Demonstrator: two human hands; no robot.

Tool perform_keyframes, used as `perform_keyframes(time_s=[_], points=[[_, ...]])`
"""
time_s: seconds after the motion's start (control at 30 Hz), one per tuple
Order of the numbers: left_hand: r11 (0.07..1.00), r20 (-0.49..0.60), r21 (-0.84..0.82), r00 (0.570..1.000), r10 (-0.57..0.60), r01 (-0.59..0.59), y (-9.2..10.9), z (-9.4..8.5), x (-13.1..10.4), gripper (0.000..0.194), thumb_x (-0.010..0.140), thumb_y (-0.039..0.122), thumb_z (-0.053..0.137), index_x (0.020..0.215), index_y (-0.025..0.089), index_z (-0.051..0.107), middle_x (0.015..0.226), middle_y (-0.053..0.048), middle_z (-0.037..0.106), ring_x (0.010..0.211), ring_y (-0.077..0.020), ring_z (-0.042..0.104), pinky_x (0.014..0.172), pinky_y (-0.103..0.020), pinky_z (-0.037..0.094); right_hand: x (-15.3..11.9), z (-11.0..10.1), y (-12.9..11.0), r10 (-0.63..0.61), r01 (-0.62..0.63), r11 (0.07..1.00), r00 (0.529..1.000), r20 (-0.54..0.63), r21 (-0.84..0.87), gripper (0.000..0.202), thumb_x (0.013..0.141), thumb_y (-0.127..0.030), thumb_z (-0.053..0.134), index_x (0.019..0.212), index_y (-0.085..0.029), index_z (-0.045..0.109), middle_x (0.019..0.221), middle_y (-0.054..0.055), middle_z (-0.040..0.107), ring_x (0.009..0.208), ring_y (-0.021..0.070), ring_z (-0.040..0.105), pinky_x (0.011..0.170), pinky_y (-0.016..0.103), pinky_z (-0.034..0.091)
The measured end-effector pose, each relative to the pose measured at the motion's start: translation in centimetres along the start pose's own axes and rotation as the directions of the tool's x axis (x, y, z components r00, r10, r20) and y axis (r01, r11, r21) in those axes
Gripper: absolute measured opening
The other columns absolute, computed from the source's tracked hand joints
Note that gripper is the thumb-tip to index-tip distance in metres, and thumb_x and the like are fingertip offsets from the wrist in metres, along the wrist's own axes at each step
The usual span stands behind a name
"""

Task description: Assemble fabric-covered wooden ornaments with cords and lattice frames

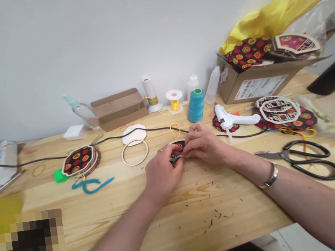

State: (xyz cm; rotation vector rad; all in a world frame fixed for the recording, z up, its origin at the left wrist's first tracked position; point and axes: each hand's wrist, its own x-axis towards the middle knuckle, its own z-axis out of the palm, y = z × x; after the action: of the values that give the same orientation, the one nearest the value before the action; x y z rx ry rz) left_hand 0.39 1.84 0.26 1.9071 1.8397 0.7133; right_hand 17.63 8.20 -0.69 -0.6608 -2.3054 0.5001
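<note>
Close together at the middle of the wooden table are my left hand and my right hand, both with pinched fingers. Between them is a small dark patterned piece with a pale rim, mostly covered by the fingers. A yellow cord loop sticks up from its top edge. My left fingers close on the piece and a bit of teal material. My right fingertips meet at its lower edge, and what they pinch is too small to make out.
Scissors and a white glue gun lie to the right. Teal thread and a yellow spool stand behind. Stacked patterned pieces and a thin ring lie left. A black cable crosses the table.
</note>
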Motion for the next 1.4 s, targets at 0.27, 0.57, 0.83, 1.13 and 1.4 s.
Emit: perform_keyframes(time_s=[0.27,0.57,0.83,1.13,1.4], points=[[1.000,-0.006,0.000,1.000,0.002,-0.002,0.0,0.0,0.0,0.022,0.078,0.022,0.059,0.099,0.026,0.062,0.096,0.004,0.072,0.087,-0.0182,0.066,0.073,-0.030,0.048,0.2,0.0,-0.5,0.051,-0.050,0.998,0.998,0.035,-0.030,0.012,0.082,-0.015,0.063,0.073,-0.019,0.069,0.076,0.003,0.066,0.089,0.0208,0.039,0.083,0.038,0.036],[1.000,-0.007,0.005,1.000,-0.005,0.005,0.0,0.2,0.1,0.020,0.078,0.024,0.061,0.098,0.027,0.062,0.095,0.004,0.072,0.086,-0.0186,0.066,0.072,-0.031,0.047,0.5,-0.1,-1.3,0.097,-0.089,0.990,0.992,0.079,-0.109,0.016,0.084,-0.015,0.060,0.071,-0.017,0.067,0.074,0.005,0.064,0.088,0.0211,0.041,0.082,0.038,0.035],[1.000,-0.011,0.008,1.000,-0.001,0.002,0.1,0.0,0.1,0.020,0.079,0.026,0.060,0.099,0.027,0.062,0.093,0.004,0.072,0.085,-0.0188,0.066,0.071,-0.030,0.047,0.2,-0.5,-1.1,0.070,-0.071,0.998,0.995,-0.071,-0.001,0.019,0.090,-0.023,0.052,0.093,-0.018,0.070,0.080,0.006,0.064,0.085,0.0200,0.046,0.082,0.037,0.040],[0.999,-0.034,0.038,0.999,0.012,-0.011,-0.2,0.2,0.0,0.020,0.079,0.026,0.061,0.099,0.026,0.061,0.093,0.003,0.072,0.082,-0.0186,0.066,0.070,-0.031,0.047,-0.4,-2.7,-0.8,0.115,-0.108,0.992,0.985,0.127,-0.061,0.050,0.072,-0.032,0.075,0.118,-0.018,0.059,0.109,0.011,0.063,0.104,0.0267,0.047,0.090,0.044,0.042],[0.999,-0.040,0.024,0.999,0.035,-0.034,-0.5,0.3,-0.1,0.021,0.082,0.029,0.058,0.102,0.028,0.060,0.094,0.003,0.071,0.084,-0.0179,0.065,0.070,-0.030,0.048,0.0,-2.1,-1.9,0.120,-0.105,0.989,0.980,0.157,-0.099,0.040,0.075,-0.023,0.067,0.114,-0.018,0.060,0.109,0.009,0.064,0.106,0.0247,0.047,0.094,0.043,0.041]])
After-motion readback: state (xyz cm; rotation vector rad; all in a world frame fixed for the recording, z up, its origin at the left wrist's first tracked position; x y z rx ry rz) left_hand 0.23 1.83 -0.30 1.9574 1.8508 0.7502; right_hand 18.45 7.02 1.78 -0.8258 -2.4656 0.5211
